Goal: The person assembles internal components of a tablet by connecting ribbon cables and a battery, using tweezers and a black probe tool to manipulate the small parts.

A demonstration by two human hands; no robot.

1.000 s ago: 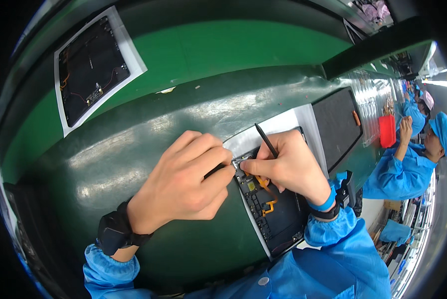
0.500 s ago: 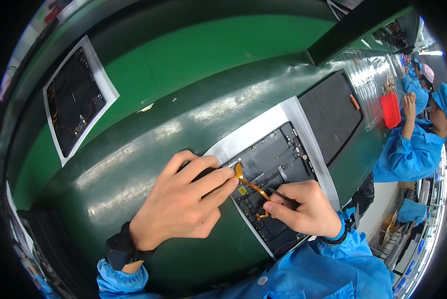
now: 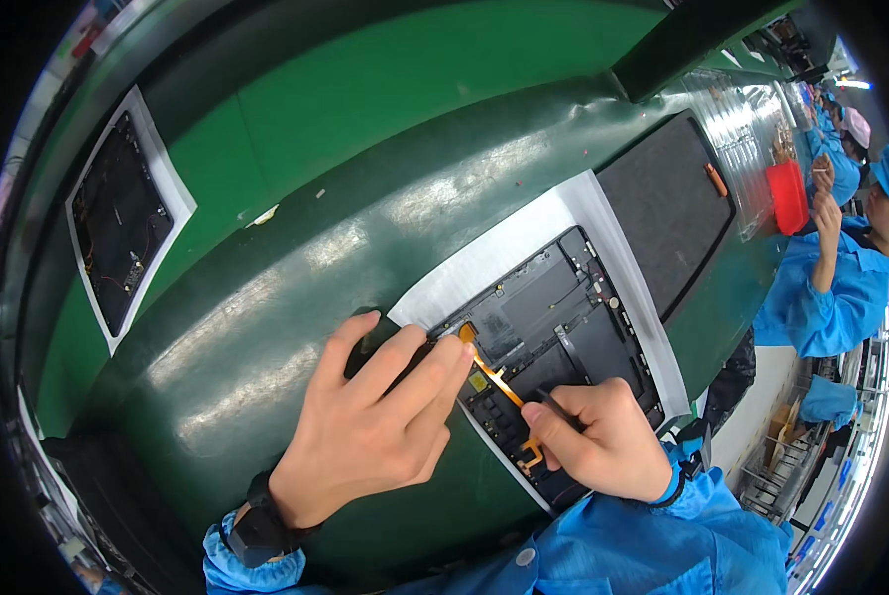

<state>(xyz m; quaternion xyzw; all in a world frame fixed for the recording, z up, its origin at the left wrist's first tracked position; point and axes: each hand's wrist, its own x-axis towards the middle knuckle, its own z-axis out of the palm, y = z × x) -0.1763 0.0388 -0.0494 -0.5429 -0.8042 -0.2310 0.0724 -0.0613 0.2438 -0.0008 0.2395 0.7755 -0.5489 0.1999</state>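
Note:
A black tablet housing [image 3: 588, 342] with its inner parts exposed lies on a white sheet [image 3: 524, 233]. Along its left side runs an orange flex cable [image 3: 504, 385]. My left hand [image 3: 370, 431] is palm down, its fingertips pressed together on the cable's far end at the housing's edge; the thumb is mostly hidden. In my right hand [image 3: 608, 436] are dark slim tweezers [image 3: 553, 404], largely covered by the fingers. The right thumb and the tool's tip are by the middle of the cable. The cable's forked near end [image 3: 532, 456] lies over the housing below that hand.
Beyond the housing lies a dark mat [image 3: 662, 213] with an orange piece [image 3: 716, 180] on it. Clear plastic trays [image 3: 737, 119] and a red bin [image 3: 787, 198] stand farther right. Another housing [image 3: 119, 223] rests on a sheet at far left. Co-workers in blue [image 3: 821, 297] sit at right.
My right hand has shifted slightly down and nearer, tweezers still held. The left hand's fingers spread a little more at the back, while its fingertips stay at the cable's far end. The view has shifted slightly.

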